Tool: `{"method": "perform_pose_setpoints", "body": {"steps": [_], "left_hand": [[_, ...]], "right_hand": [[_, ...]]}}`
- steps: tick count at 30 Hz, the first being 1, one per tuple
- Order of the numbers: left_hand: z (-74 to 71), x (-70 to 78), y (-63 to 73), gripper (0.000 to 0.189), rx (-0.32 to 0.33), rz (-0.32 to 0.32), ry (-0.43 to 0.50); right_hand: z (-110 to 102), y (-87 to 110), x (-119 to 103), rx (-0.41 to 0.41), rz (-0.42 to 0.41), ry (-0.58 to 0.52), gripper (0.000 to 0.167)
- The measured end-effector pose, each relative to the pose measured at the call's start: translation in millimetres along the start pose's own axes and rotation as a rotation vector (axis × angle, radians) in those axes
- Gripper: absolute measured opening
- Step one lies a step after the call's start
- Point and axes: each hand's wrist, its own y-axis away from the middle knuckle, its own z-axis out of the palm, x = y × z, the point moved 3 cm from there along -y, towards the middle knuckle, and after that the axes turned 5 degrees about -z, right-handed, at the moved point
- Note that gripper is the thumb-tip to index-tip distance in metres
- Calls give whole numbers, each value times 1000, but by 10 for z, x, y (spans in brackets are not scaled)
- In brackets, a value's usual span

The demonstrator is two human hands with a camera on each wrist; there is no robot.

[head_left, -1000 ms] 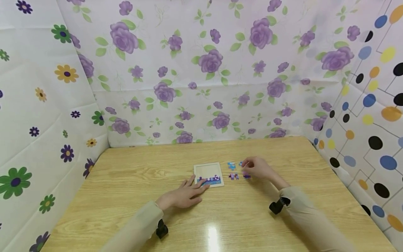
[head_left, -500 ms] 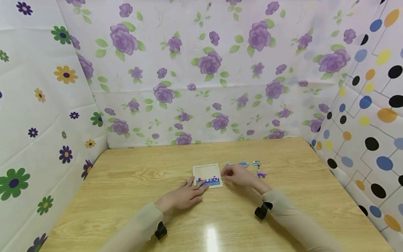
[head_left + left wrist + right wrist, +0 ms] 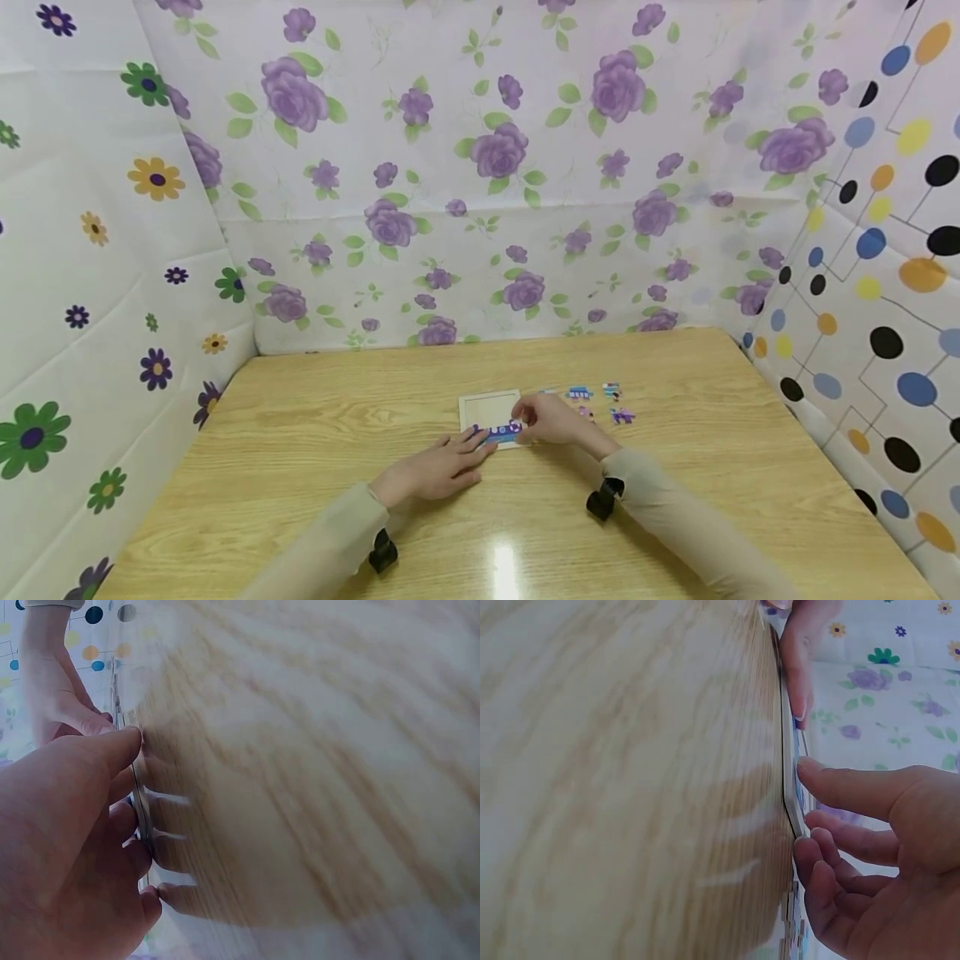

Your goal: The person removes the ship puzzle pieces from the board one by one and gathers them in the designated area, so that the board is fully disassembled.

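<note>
A small square puzzle frame (image 3: 468, 411) in pale wood lies on the table, with a row of purple and blue pieces along its near side. My left hand (image 3: 438, 469) rests with spread fingers on its lower left part. At the lower right corner, my right hand (image 3: 553, 418) has curled fingers, thumb and index at either side of a purple puzzle piece (image 3: 516, 426) with a white round mark. The right wrist view has the thumb (image 3: 832, 784) over the pieces and the other fingers by the frame's rim (image 3: 789, 761). Their contact with the piece is partly hidden.
Loose puzzle pieces lie right of the frame: a blue one (image 3: 580, 392), a multicoloured one (image 3: 611, 390) and a purple one (image 3: 622, 416), with others partly behind my right hand. The wooden table (image 3: 360, 392) meets flowered cloth (image 3: 450, 275) at the back.
My right hand has moved left from the loose pieces to the frame's right corner, uncovering the rightmost pieces. My left hand has stayed on the frame.
</note>
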Motion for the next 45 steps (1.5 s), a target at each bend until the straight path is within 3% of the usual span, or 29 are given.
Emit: {"method": "perform_pose_setpoints", "body": {"steps": [21,31,38,45], "left_hand": [[-55,6,-11,56,-13,1,43],[-75,-1,-18,56,-10,4,58],[-57,-5,-16,56,-13,13,65],[-32,-10,0,56,-22,21,75]], "right_hand": [[1,-65,-49,-19,0,-1,25],[-8,-60,-73,-18,-61,-43,29],[-5,-28,-34,-2,-132,-44,17],[-10,22,-5,-6,-142,-144,9]]}}
